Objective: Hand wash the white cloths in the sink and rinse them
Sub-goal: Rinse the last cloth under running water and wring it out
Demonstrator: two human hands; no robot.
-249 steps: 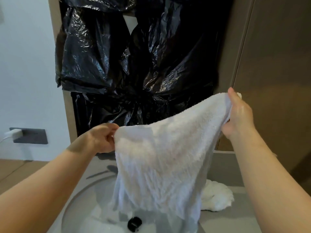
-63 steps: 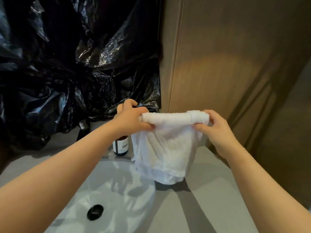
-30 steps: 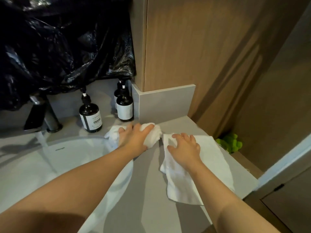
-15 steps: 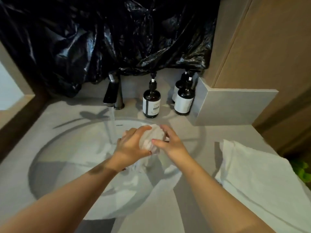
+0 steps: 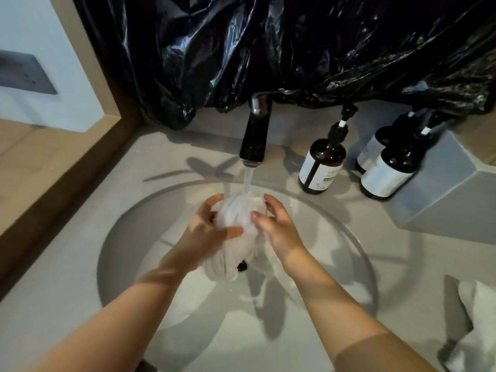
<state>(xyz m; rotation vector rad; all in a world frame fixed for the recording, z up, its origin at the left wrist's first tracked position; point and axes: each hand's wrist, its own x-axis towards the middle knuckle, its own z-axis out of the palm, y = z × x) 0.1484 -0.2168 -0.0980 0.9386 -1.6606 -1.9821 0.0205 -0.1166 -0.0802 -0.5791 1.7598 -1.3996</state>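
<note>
A bunched white cloth (image 5: 236, 218) is held over the round sink basin (image 5: 128, 229), right under the stream of water running from the dark faucet (image 5: 255, 138). My left hand (image 5: 206, 229) grips its left side, thumb across the front. My right hand (image 5: 279, 226) grips its right side with curled fingers. The cloth's lower part hangs down and partly hides the black drain (image 5: 242, 265). A second white cloth (image 5: 480, 312) lies on the counter at the right edge.
Three dark pump bottles (image 5: 322, 165) with white labels stand behind the basin on the right, beside a grey block (image 5: 442, 200). Black plastic sheeting (image 5: 295, 49) covers the wall behind. A wooden ledge (image 5: 53, 170) borders the grey counter on the left.
After laying the folded cloth on the counter at right, both hands picked up the bunched cloth from the rim and moved it left, under the running faucet.
</note>
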